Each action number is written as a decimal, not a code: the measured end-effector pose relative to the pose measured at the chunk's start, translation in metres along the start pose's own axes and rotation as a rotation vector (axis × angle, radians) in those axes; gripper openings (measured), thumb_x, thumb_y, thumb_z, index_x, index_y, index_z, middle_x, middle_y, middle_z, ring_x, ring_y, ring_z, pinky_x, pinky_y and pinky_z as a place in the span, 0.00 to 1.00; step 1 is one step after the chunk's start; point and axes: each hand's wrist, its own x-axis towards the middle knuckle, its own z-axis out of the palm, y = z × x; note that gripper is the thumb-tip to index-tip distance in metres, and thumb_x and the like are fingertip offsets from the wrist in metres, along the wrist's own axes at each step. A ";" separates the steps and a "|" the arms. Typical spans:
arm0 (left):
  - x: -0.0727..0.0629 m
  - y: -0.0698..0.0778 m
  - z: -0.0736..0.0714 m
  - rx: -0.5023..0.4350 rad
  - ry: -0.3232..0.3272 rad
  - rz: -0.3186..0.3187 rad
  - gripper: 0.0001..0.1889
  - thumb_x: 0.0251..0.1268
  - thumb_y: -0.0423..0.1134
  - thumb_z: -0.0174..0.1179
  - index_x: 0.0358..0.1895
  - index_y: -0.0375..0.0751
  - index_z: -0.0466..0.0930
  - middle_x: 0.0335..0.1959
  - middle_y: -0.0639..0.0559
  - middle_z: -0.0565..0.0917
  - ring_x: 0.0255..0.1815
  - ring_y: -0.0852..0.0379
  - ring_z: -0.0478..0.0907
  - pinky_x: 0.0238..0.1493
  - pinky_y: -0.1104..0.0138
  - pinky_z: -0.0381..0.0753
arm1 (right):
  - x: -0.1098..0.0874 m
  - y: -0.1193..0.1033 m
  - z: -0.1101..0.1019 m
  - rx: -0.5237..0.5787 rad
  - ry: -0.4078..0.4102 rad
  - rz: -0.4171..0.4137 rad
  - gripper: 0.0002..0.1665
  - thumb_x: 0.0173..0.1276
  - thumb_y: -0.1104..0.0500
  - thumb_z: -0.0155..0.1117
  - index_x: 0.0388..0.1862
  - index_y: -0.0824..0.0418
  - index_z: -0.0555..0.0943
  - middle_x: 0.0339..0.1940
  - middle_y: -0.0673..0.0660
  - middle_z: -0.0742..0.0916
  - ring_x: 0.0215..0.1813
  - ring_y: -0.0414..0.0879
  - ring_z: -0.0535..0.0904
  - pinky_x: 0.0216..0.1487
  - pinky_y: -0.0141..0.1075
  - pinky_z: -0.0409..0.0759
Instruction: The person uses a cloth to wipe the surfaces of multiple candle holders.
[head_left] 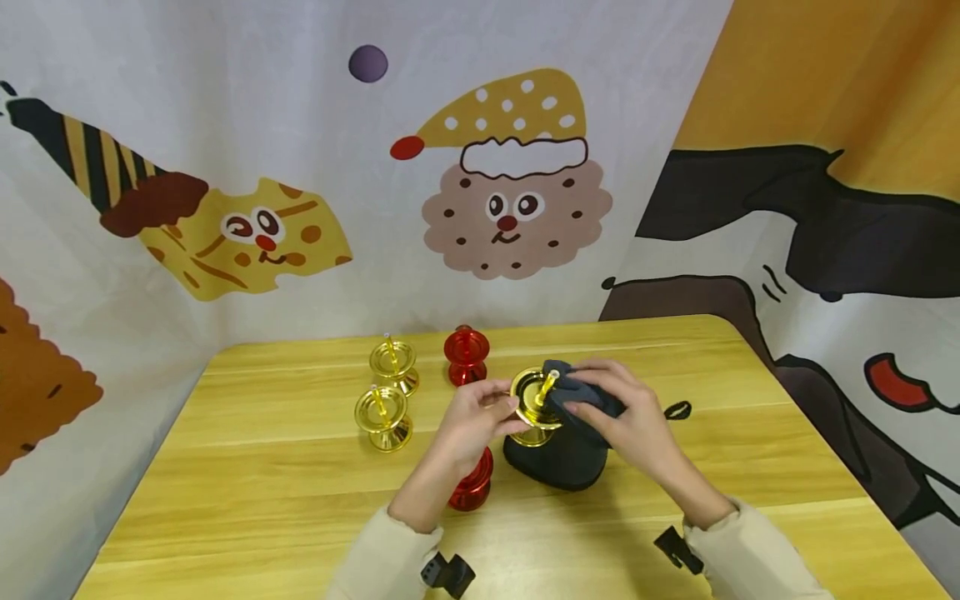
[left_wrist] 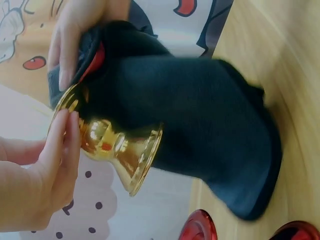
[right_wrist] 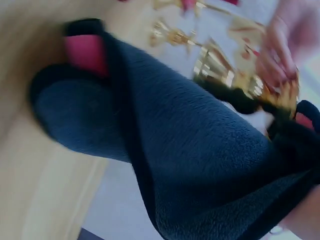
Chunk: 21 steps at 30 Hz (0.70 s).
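Note:
My left hand [head_left: 480, 417] pinches the rim of a shiny gold candle holder [head_left: 531, 437], which tilts above the table with its central spike showing. A dark grey-blue cloth [head_left: 558, 462] is bunched in my right hand [head_left: 626, 408], its fingers pressing the fabric to the right side of the holder's dish. The left wrist view shows the holder's flared foot [left_wrist: 135, 160] pointing away from the left fingers [left_wrist: 59, 135], in front of the draped cloth [left_wrist: 195, 110]. In the right wrist view the cloth [right_wrist: 195, 130] hangs down wide, with pinkish-red patches along its edge.
Two gold candle holders [head_left: 382, 417] stand to the left on the wooden table [head_left: 247, 467]. A red holder [head_left: 467, 354] is at the back, and another red one [head_left: 472, 483] is partly hidden below my left wrist. A printed curtain [head_left: 300, 100] hangs behind the table.

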 end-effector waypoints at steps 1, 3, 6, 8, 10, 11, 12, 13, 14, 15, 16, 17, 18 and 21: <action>0.000 -0.001 0.001 -0.001 0.013 -0.001 0.15 0.65 0.20 0.44 0.54 0.16 0.64 0.43 0.32 0.71 0.40 0.47 0.77 0.41 0.65 0.81 | -0.004 0.000 0.005 -0.004 0.003 -0.019 0.22 0.50 0.70 0.70 0.46 0.61 0.81 0.50 0.57 0.79 0.50 0.50 0.75 0.47 0.20 0.72; 0.000 -0.002 0.001 -0.004 0.033 0.004 0.15 0.65 0.20 0.45 0.54 0.16 0.65 0.44 0.31 0.71 0.41 0.46 0.77 0.42 0.65 0.81 | -0.010 0.001 0.012 -0.006 0.011 -0.038 0.24 0.50 0.70 0.70 0.49 0.61 0.80 0.52 0.58 0.77 0.51 0.51 0.75 0.47 0.19 0.72; -0.001 -0.004 0.001 0.007 0.042 0.008 0.15 0.65 0.21 0.45 0.53 0.17 0.66 0.44 0.31 0.70 0.42 0.46 0.76 0.42 0.64 0.81 | -0.015 0.003 0.018 0.008 0.016 -0.056 0.24 0.51 0.71 0.69 0.49 0.61 0.80 0.54 0.58 0.76 0.50 0.51 0.75 0.45 0.20 0.73; -0.001 -0.004 0.000 0.026 0.029 0.010 0.14 0.65 0.21 0.46 0.52 0.17 0.66 0.42 0.32 0.71 0.41 0.46 0.77 0.41 0.64 0.82 | -0.015 0.006 0.018 0.026 0.002 -0.068 0.23 0.50 0.72 0.69 0.47 0.62 0.81 0.53 0.59 0.76 0.48 0.49 0.75 0.44 0.20 0.74; -0.002 -0.004 -0.002 0.052 0.001 0.003 0.14 0.65 0.21 0.46 0.52 0.17 0.67 0.42 0.33 0.71 0.40 0.46 0.77 0.41 0.63 0.82 | -0.013 0.010 0.016 0.048 -0.032 -0.081 0.21 0.49 0.73 0.69 0.45 0.64 0.81 0.51 0.59 0.76 0.46 0.46 0.75 0.43 0.21 0.75; -0.003 -0.004 -0.002 0.063 -0.021 -0.001 0.14 0.65 0.21 0.46 0.52 0.17 0.67 0.42 0.33 0.71 0.40 0.46 0.77 0.41 0.63 0.82 | -0.011 0.012 0.013 0.062 -0.052 -0.082 0.20 0.49 0.74 0.69 0.43 0.64 0.82 0.51 0.59 0.77 0.46 0.44 0.75 0.43 0.22 0.76; -0.003 -0.004 -0.003 0.072 -0.042 -0.005 0.14 0.65 0.21 0.46 0.53 0.16 0.67 0.43 0.32 0.72 0.40 0.45 0.78 0.41 0.63 0.82 | -0.009 0.014 0.011 0.076 -0.075 -0.086 0.20 0.49 0.75 0.68 0.43 0.64 0.82 0.50 0.59 0.77 0.46 0.43 0.75 0.43 0.23 0.76; -0.004 -0.003 -0.003 0.082 -0.062 -0.008 0.15 0.65 0.21 0.45 0.53 0.17 0.67 0.44 0.32 0.72 0.40 0.44 0.78 0.41 0.62 0.82 | -0.006 0.016 0.009 0.093 -0.095 -0.088 0.20 0.49 0.76 0.68 0.42 0.65 0.82 0.50 0.59 0.77 0.45 0.41 0.75 0.42 0.23 0.77; -0.003 -0.003 -0.003 0.090 -0.076 -0.015 0.15 0.66 0.21 0.45 0.54 0.17 0.67 0.45 0.32 0.72 0.41 0.44 0.78 0.41 0.62 0.82 | -0.004 0.018 0.007 0.109 -0.115 -0.088 0.19 0.49 0.76 0.67 0.42 0.65 0.82 0.50 0.59 0.77 0.45 0.40 0.75 0.41 0.24 0.77; -0.004 -0.002 -0.003 0.097 -0.084 -0.018 0.15 0.66 0.22 0.45 0.54 0.17 0.67 0.45 0.31 0.72 0.42 0.43 0.78 0.41 0.62 0.82 | -0.002 0.019 0.005 0.120 -0.129 -0.090 0.19 0.50 0.77 0.66 0.42 0.65 0.82 0.50 0.59 0.77 0.46 0.40 0.74 0.41 0.24 0.77; -0.004 -0.002 -0.003 0.099 -0.086 -0.018 0.15 0.66 0.22 0.45 0.54 0.17 0.67 0.46 0.32 0.72 0.42 0.43 0.78 0.41 0.62 0.82 | -0.001 0.020 0.004 0.130 -0.136 -0.090 0.19 0.50 0.77 0.66 0.42 0.66 0.82 0.49 0.59 0.77 0.46 0.39 0.74 0.41 0.24 0.77; -0.004 -0.001 -0.002 0.098 -0.082 -0.018 0.15 0.66 0.22 0.45 0.54 0.18 0.67 0.46 0.32 0.72 0.42 0.43 0.78 0.41 0.62 0.82 | 0.000 0.020 0.004 0.139 -0.134 -0.086 0.19 0.50 0.77 0.66 0.43 0.66 0.82 0.49 0.59 0.77 0.46 0.40 0.74 0.41 0.25 0.77; -0.004 -0.001 -0.001 0.093 -0.071 -0.016 0.15 0.66 0.22 0.46 0.54 0.18 0.67 0.46 0.32 0.72 0.41 0.44 0.78 0.41 0.62 0.82 | 0.000 0.020 0.005 0.141 -0.123 -0.077 0.19 0.51 0.77 0.65 0.43 0.66 0.82 0.49 0.59 0.77 0.46 0.40 0.74 0.42 0.24 0.77; -0.004 -0.002 0.001 0.070 -0.016 0.000 0.15 0.66 0.23 0.46 0.54 0.18 0.67 0.45 0.32 0.72 0.40 0.46 0.78 0.41 0.63 0.82 | -0.004 0.017 0.009 0.116 -0.064 -0.048 0.17 0.51 0.75 0.66 0.42 0.66 0.82 0.48 0.59 0.77 0.46 0.44 0.74 0.43 0.22 0.76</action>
